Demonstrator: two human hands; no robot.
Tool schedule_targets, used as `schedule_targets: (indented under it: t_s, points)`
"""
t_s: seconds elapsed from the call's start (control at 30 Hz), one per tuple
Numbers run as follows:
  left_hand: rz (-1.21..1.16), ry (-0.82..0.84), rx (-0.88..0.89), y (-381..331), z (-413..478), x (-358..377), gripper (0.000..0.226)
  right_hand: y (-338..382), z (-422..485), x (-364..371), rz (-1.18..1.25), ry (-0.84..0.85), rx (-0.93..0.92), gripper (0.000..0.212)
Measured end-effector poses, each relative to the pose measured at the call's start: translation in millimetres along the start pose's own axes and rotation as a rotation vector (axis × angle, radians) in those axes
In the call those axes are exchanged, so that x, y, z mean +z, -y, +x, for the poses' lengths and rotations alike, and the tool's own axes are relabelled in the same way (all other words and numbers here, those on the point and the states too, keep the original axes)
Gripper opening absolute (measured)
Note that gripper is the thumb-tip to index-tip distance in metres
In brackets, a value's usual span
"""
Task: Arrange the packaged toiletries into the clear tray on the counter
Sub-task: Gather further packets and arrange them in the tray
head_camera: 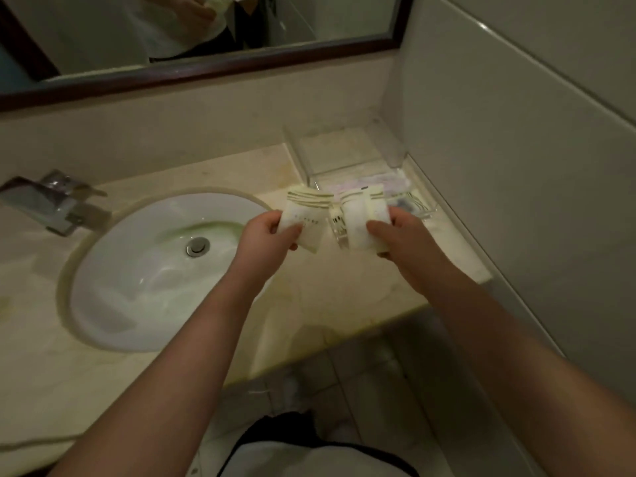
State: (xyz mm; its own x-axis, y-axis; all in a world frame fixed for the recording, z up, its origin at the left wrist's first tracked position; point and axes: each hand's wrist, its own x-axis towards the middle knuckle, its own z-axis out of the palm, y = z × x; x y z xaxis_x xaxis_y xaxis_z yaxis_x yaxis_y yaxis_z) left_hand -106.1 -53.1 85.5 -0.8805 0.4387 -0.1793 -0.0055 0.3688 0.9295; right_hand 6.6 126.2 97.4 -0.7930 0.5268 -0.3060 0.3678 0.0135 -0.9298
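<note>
Closest to the camera there's some white clothing with a dark band [309,456] and pale floor tiles [361,373] below the counter's front edge. Both bare forearms reach out over the counter [327,297], a cream marble-looking slab.

The left hand [266,232] pinches a single packet [304,218] by its lower end, thumb on the front and fingers curled behind. The packet sticks up and away from the hand, just right of the sink's rim. It's white with olive-gold stripes across the top and a short line of small print in the middle, way too blurry to read.

The right hand [402,235] grips a bundle of packets [361,218] the same way, thumb across the front, fingers wrapped behind. Same white-and-stripes wrapping, no brand I can make out, and I can't tell how many are in there. The two lots are just beside each other, held in the air in front of the tray's near edge.

The clear tray [395,160] sits in the counter's back right corner, up against the wall tiles [516,132]. Its low front part holds a few wrapped items [389,184], mostly pale, plus a darker one.

Over on the left is the white oval sink [137,270] with a metal drain plug [198,246], and a chrome faucet [51,201] at its left edge. Above it all, a dark-framed mirror [172,29] reflects the person's torso.
</note>
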Motion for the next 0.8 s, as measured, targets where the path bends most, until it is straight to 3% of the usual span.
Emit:
schedule_targets:
  t_s: [0.23,0.37,0.5,0.67,0.8]
  points:
    - [0.011,-0.107,-0.035,3.4,44.4,25.5,0.020,-9.5,24.7,-35.5,0.085,-0.001,-0.001,0.032]
    - [0.014,-0.061,-0.069,9.0,58.1,27.3,0.013,-10.1,42.0,-40.4,0.085,0.060,0.024,0.030]
    - [0.067,-0.100,-0.047,8.3,75.1,18.6,0.015,-1.0,64.0,-38.6,0.048,-0.019,0.023,0.019]
    - [0.145,-0.115,-0.009,5.2,94.5,18.0,0.005,9.8,86.1,-25.7,0.050,-0.043,-0.022,0.020]
    - [0.174,-0.099,0.025,-3.0,106.7,32.2,0.012,7.8,97.9,-29.8,0.085,-0.049,-0.019,0.021]
